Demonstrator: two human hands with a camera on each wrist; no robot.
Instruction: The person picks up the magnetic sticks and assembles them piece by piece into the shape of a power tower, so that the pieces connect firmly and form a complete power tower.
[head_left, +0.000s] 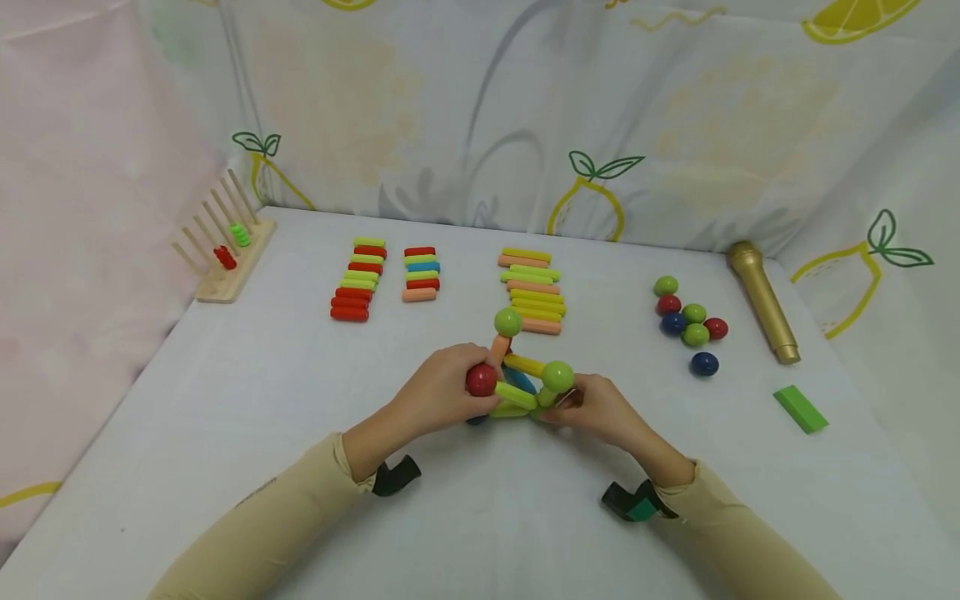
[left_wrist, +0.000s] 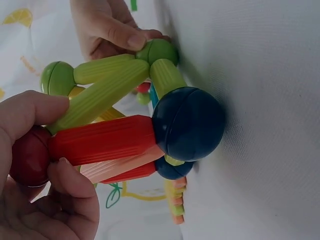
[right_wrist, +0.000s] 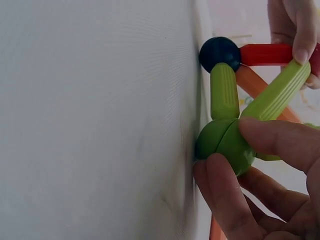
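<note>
A frame of magnetic balls and ribbed sticks stands on the white table between both hands. My left hand (head_left: 450, 379) grips its upper red ball (head_left: 481, 380), thumb and fingers also at the ends of a yellow-green stick (left_wrist: 105, 95) and a red stick (left_wrist: 102, 139). That red stick runs down to a dark blue ball (left_wrist: 192, 125) at table level. My right hand (head_left: 603, 410) pinches the low green ball (right_wrist: 227, 145), where yellow-green sticks meet. Two more green balls top the frame, the nearer green ball (head_left: 557, 377) above my right fingers and the farther green ball (head_left: 507, 322) behind.
Rows of coloured sticks (head_left: 532, 298) lie behind the frame, with more sticks (head_left: 358, 279) to the left. Loose balls (head_left: 695, 335), a gold microphone-shaped object (head_left: 765, 304) and a green block (head_left: 800, 408) are on the right. A wooden peg stand (head_left: 247, 262) stands far left.
</note>
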